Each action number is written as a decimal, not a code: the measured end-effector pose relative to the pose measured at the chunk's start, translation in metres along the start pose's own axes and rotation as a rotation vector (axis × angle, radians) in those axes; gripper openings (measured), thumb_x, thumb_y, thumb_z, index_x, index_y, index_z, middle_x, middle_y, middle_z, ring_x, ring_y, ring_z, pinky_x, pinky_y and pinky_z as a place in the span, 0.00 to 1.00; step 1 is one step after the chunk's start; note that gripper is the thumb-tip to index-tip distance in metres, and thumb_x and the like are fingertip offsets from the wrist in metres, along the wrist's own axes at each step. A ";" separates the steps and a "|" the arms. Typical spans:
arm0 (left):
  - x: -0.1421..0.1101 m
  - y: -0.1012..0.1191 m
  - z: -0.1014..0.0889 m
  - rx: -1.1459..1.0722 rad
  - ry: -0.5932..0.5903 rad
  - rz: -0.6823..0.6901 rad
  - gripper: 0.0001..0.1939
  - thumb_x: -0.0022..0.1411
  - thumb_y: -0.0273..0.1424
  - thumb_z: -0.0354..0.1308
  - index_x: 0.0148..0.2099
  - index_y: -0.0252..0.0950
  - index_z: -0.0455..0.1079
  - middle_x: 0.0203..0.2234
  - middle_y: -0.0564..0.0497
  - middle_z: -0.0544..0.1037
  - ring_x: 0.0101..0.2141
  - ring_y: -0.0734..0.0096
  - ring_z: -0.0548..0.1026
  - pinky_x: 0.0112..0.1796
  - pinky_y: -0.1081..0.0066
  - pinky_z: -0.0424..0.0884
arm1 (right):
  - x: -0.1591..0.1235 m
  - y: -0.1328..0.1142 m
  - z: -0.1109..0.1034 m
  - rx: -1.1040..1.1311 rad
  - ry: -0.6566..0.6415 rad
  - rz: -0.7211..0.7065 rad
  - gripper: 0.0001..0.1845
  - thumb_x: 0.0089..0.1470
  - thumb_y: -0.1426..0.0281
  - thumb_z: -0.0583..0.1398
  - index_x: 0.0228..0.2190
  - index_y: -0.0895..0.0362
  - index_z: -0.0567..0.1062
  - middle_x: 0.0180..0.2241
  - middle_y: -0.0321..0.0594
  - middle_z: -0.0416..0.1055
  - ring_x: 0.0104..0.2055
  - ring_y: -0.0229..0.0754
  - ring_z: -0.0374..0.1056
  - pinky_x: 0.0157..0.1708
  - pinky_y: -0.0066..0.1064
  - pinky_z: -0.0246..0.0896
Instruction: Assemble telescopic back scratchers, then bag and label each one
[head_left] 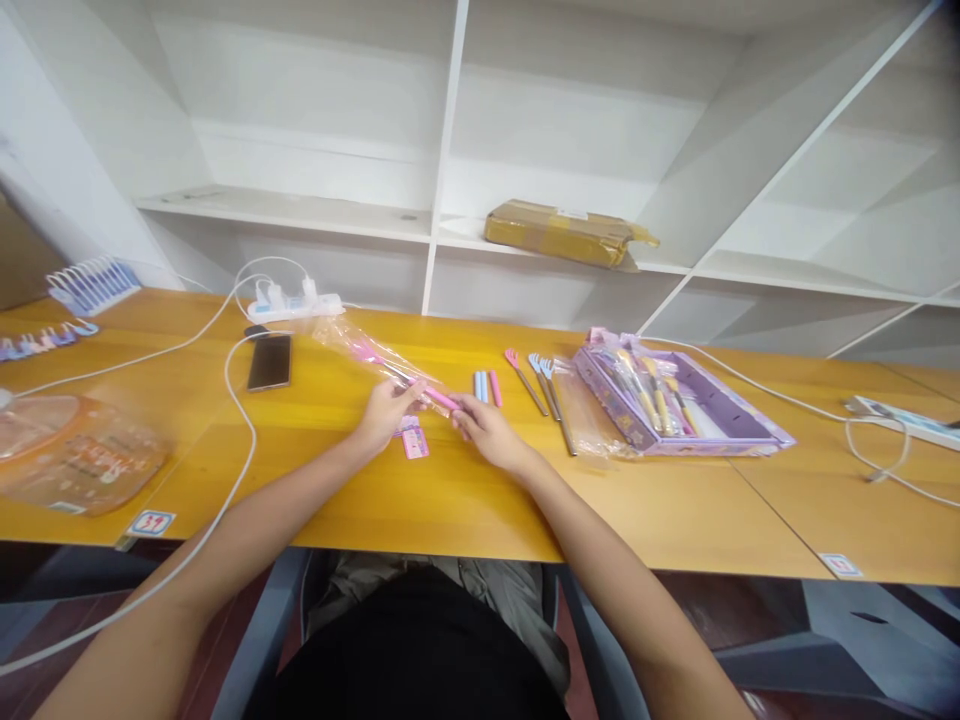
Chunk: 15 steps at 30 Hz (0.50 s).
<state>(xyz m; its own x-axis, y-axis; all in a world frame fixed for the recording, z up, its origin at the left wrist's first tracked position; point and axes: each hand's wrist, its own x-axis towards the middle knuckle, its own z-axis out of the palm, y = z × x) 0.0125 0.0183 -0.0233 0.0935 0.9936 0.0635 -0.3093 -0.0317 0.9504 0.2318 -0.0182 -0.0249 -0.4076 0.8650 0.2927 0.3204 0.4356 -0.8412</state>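
Observation:
Both my hands hold a back scratcher [442, 399] with a pink claw head and a pink handle. A clear plastic sleeve [335, 333] lies around its head end and stretches to the upper left. My left hand [385, 413] pinches it near the middle, while the fingers of my right hand [484, 425] close on the handle end. Under them on the table lie small pink cards [415, 442]. Short light blue and pink tubes [482, 387] sit just beyond my right hand. Further right are a pink-headed scratcher [526, 382] and blue-headed scratchers [546, 375].
A purple display box [739, 443] with wrapped items stands at the right, beside clear plastic sleeves [592, 405]. To the left are a phone [270, 362], a power strip [294, 308], white cables and an orange bag [97, 455]. A taped carton [559, 232] rests on the shelf.

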 end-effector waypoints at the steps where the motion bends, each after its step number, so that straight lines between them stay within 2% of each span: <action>1: 0.001 0.001 -0.001 -0.004 0.010 0.004 0.27 0.50 0.47 0.79 0.40 0.30 0.78 0.34 0.47 0.83 0.31 0.70 0.80 0.39 0.67 0.79 | 0.000 -0.001 0.000 0.034 -0.010 -0.003 0.20 0.73 0.57 0.52 0.57 0.54 0.72 0.35 0.37 0.72 0.28 0.39 0.64 0.33 0.32 0.64; 6: 0.002 0.004 -0.004 -0.013 -0.022 -0.004 0.27 0.51 0.48 0.78 0.40 0.31 0.78 0.35 0.47 0.82 0.33 0.71 0.79 0.38 0.68 0.78 | 0.001 -0.002 0.000 0.037 0.016 -0.027 0.19 0.73 0.57 0.51 0.56 0.52 0.72 0.37 0.37 0.75 0.26 0.38 0.65 0.32 0.34 0.66; 15: -0.013 0.003 0.006 0.063 -0.214 -0.049 0.27 0.55 0.49 0.76 0.43 0.29 0.80 0.37 0.42 0.84 0.34 0.69 0.80 0.37 0.70 0.76 | -0.001 -0.001 -0.001 -0.048 0.055 -0.002 0.16 0.68 0.54 0.61 0.46 0.53 0.75 0.27 0.32 0.73 0.26 0.39 0.67 0.31 0.31 0.62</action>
<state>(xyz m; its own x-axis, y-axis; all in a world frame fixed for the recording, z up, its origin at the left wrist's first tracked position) 0.0158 0.0047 -0.0192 0.3073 0.9488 0.0732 -0.2404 0.0030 0.9707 0.2329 -0.0193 -0.0236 -0.3611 0.8760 0.3198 0.3612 0.4475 -0.8181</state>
